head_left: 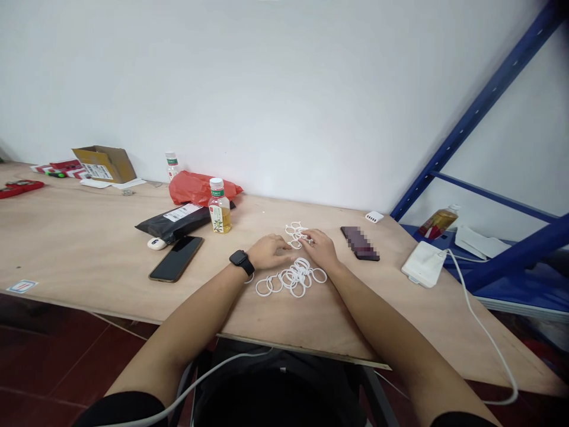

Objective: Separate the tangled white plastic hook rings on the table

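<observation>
My left hand (pixel 270 252) lies half-open, touching nothing I can make out, while my right hand (pixel 322 249) rests on the upper white plastic rings (pixel 296 233), though I cannot tell if it grips one. Working low keeps the lower rings (pixel 291 280) undisturbed on the plywood counter (pixel 89 255).

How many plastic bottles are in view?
3: a yellow-filled bottle on the plywood table, a smaller bottle behind the red plastic bag, and a tilted bottle on the blue shelf. Others may be hidden.

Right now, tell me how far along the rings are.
Done: a small cluster of white rings lies beyond the hands. In hand: the left hand and right hand meet over the rings, the right nearest that cluster. Left: a larger ring heap lies nearer the person. Whether any are linked, I cannot tell.
</observation>
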Demonstrator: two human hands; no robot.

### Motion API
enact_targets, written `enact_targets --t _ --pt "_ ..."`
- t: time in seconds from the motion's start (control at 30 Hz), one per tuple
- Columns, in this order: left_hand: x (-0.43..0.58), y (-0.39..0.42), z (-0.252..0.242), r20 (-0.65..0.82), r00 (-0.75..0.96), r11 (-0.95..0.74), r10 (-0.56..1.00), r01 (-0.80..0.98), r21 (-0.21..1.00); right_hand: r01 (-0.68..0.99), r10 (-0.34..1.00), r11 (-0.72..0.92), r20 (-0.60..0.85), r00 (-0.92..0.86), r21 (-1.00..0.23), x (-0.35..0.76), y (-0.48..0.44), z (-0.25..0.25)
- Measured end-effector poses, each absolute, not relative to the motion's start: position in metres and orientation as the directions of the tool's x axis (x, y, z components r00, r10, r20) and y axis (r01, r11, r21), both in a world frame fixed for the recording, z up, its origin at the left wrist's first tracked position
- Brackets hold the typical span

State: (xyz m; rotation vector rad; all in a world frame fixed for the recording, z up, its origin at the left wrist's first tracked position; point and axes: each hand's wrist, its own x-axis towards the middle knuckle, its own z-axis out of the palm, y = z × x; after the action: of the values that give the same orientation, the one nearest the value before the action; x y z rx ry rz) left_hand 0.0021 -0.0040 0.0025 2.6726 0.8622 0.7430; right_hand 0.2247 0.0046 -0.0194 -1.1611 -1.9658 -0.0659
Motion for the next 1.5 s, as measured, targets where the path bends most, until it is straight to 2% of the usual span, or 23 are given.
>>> enact_targets --t 0.13,0.33,0.53,0.63,0.77,0.87,1.17,1.37,1.5 --pt "0.011 -0.006 -0.006 0.299 0.778 -0.818 0.552 0.435 0.376 0.741 0.744 0.56 0.618 -0.254 -0.371 0.228 0.0 -0.021" --pt "0.014 -0.003 -0.009 0.267 0.774 -0.802 0.574 0.467 0.372 0.667 0.808 0.57 0.473 -0.351 -0.48 0.231 -0.009 -0.019" --pt "0.008 -0.002 -0.007 0.259 0.71 -0.749 0.654 0.562 0.35 0.668 0.791 0.611 0.321 -0.52 -0.425 0.232 -0.009 -0.018" --pt "0.009 -0.003 -0.007 0.295 0.687 -0.742 0.664 0.557 0.373 0.665 0.789 0.615 0.318 -0.526 -0.425 0.229 -0.008 -0.021" --pt "0.01 -0.002 -0.008 0.354 0.716 -0.791 0.602 0.472 0.39 0.673 0.798 0.603 0.327 -0.506 -0.429 0.224 -0.008 -0.025" --pt "0.009 -0.001 -0.008 0.381 0.721 -0.809 0.578 0.443 0.387 0.649 0.8 0.6 0.324 -0.505 -0.468 0.224 -0.008 -0.025" --pt "0.007 -0.001 -0.004 0.516 0.503 -0.72 0.693 0.522 0.457 0.607 0.802 0.594 0.333 -0.495 -0.528 0.223 -0.012 -0.02" --pt "0.008 -0.001 -0.005 0.516 0.509 -0.724 0.689 0.515 0.458 0.572 0.87 0.478 0.266 -0.416 -0.667 0.22 -0.018 -0.018" --pt "0.008 -0.002 -0.005 0.501 0.517 -0.719 0.694 0.523 0.457 0.6 0.868 0.497 0.347 -0.355 -0.627 0.22 -0.017 -0.015"
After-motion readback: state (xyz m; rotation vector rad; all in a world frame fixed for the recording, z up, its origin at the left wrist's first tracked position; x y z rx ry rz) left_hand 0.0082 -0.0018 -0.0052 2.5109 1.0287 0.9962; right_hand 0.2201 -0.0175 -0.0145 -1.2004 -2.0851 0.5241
